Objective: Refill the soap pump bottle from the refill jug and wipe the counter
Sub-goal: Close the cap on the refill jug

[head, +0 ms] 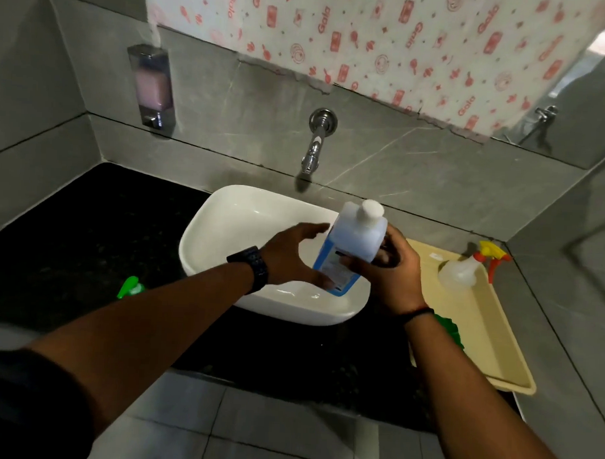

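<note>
Grips the capped blue refill jug (357, 238), tilted above the white basin (226, 223), with right hand (392, 273) curled round it, left hand (290, 256) spread loose, fingertips against its label.

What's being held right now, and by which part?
The refill jug: the right hand grips its middle body, and the left hand seems to support its lower end, above the sink.

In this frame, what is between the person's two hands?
The capped refill jug, tilted over the basin. The right hand grips its side; the left hand is at its lower end, fingers spread. The head view shows it.
</note>
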The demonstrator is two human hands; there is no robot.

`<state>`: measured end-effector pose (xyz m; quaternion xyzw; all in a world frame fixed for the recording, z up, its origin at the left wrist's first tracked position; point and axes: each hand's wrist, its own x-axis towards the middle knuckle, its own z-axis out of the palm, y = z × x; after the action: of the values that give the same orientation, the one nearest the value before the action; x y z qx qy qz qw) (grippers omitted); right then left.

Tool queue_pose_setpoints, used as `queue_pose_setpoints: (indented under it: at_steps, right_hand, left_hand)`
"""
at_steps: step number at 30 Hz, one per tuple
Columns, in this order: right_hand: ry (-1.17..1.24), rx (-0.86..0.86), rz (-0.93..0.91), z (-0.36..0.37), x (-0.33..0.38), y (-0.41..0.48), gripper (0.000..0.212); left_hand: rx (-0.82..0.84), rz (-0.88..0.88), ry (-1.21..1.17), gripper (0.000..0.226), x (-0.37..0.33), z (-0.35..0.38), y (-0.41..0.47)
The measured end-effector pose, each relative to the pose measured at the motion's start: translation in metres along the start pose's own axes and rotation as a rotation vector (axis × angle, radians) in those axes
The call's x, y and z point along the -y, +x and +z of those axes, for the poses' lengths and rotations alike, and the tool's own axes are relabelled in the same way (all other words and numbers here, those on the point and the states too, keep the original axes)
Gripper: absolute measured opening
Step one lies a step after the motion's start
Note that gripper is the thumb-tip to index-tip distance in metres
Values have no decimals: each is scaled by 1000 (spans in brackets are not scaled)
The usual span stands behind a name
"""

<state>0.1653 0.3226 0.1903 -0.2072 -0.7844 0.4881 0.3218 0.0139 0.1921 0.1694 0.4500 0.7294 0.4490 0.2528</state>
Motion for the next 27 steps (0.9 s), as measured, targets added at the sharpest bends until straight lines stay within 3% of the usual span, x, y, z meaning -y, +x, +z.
queue_pose_setpoints:
  at_steps: [4,8,11,13,20,27]
  right_hand:
    - [97,-55,41,-22,-14,7,71]
    - [-103,-86,65,-45,-29,28,69]
    - [-342,-191,133,-70,-50,57,78]
    - [-379,-233,175,-95,-72,79,81]
    - [-417,-335,307,-180,-167,121,73]
    - [-433,-437,519,-195,-262,147,70]
  left_hand:
    - [-81,71,-71,70,-1,28,30]
    - [-160,99,10,77,-9,69,71]
    - [-222,108,69,87,-16,106,112]
    - [-222,128,130,90,-21,134,145]
    - [10,182,377,73,-15,211,245]
    - [128,128,557,71,45,261,294]
